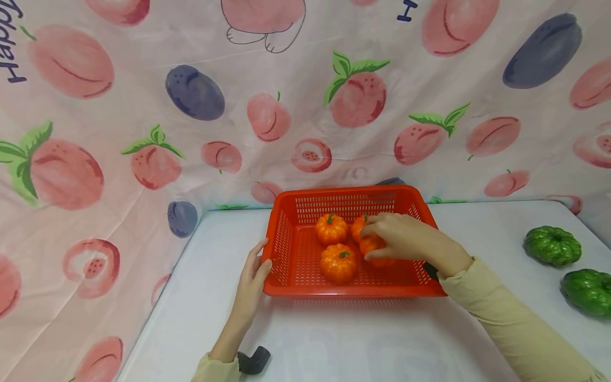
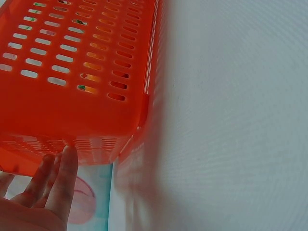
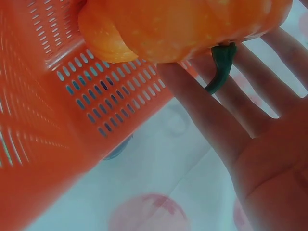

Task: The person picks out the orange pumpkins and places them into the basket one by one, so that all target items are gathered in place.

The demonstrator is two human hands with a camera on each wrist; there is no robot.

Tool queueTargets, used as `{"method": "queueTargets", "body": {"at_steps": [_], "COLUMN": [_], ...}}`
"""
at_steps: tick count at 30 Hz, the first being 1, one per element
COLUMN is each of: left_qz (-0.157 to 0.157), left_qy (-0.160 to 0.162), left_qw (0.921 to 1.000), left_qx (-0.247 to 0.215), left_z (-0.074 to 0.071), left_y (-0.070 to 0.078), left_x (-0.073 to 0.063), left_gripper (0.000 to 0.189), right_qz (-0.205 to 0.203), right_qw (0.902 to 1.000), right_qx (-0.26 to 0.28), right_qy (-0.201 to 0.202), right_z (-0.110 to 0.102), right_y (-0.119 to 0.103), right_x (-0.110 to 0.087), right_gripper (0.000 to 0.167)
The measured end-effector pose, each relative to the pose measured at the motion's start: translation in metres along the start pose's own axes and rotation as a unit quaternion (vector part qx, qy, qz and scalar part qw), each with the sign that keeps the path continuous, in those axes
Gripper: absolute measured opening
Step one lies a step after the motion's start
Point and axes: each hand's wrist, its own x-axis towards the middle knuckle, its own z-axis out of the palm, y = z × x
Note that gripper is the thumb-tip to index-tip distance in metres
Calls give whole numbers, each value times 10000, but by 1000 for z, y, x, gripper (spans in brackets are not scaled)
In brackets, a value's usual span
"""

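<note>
A red plastic basket (image 1: 353, 291) with slotted walls stands on the white table. My left hand (image 1: 252, 273) touches its left side, fingers extended along the outside; in the left wrist view the left fingers (image 2: 62, 180) lie against the slotted wall. Inside the basket, my right hand (image 1: 401, 239) grips a small orange pumpkin (image 1: 372, 246), thumb on the near side and fingers over the far side. The right wrist view shows this pumpkin (image 3: 192, 29) large, with its dark green stem against the fingers. Nearby in the basket are a front pumpkin (image 1: 338, 263), a back-left pumpkin (image 1: 331, 229) and a partly hidden pumpkin (image 1: 357, 229).
Two green, ribbed pumpkin-like vegetables, one farther back (image 1: 552, 245) and one nearer (image 1: 588, 292), lie at the right of the table. A black curved object (image 1: 254, 361) shows by the left wrist. Fruit-printed cloth (image 1: 215, 175) hangs behind and to the left.
</note>
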Motion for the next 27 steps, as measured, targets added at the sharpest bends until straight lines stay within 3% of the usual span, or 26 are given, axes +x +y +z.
{"method": "queueTargets", "body": {"at_steps": [10, 27], "left_qz": [-39, 34], "left_qy": [-54, -22], "left_qw": [9999, 10000], "left_qx": [-82, -30], "left_z": [-1, 0], "left_y": [0, 1], "left_x": [0, 0], "left_gripper": [49, 49], "right_qz": [10, -148], "right_qw": [9996, 9995], "right_qx": [52, 135], "right_qy": [-265, -231], "right_z": [6, 17], "right_y": [3, 6], "right_x": [5, 8], "right_gripper": [40, 39]}}
